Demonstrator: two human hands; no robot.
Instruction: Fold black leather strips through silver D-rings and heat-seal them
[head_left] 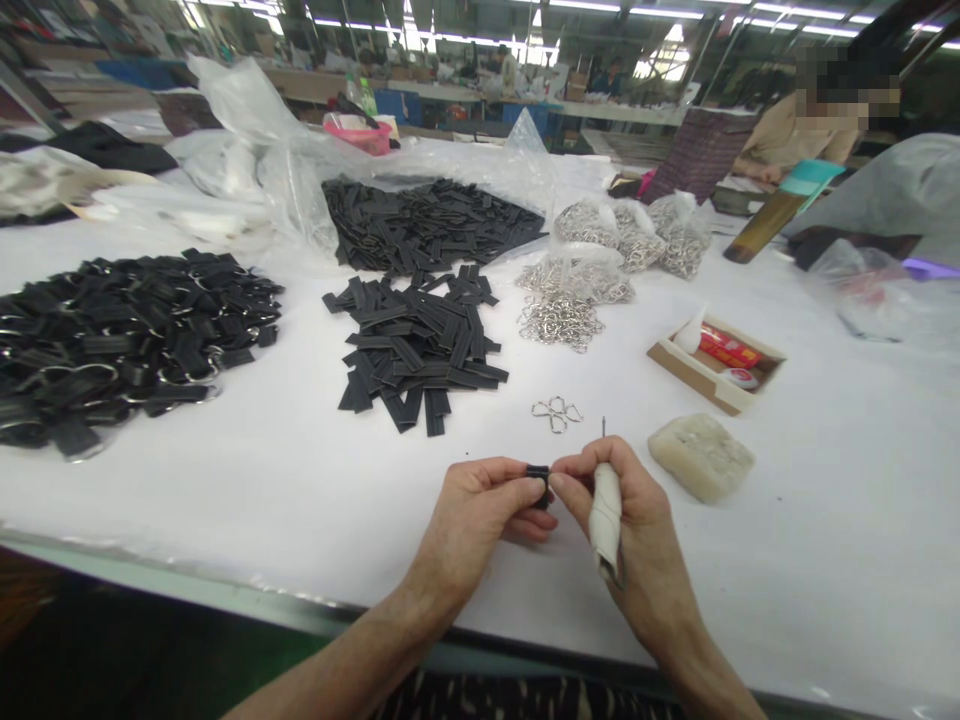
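Between thumb and fingers, my left hand (pixel 487 505) pinches a small folded black strap (pixel 537 480). My right hand (pixel 637 515) is closed around an awl (pixel 606 515) with a pale wrapped handle, its thin metal tip pointing away from me. The right thumb and forefinger also meet at the strap's right edge; whether they grip a ring there is hidden. Just beyond the hands lie several loose metal rings (pixel 556 412). A heap of flat black strap pieces (pixel 420 345) spreads further off, beside a pile of metal rings (pixel 561 322).
At left is a heap of black straps with metal rings (pixel 127 345). A whitish block (pixel 701 457) and an open cardboard box (pixel 716 362) with a red tube stand at right. Bagged rings (pixel 637 235), a larger strap pile (pixel 435 222) and a brown bottle (pixel 780 212) lie behind.
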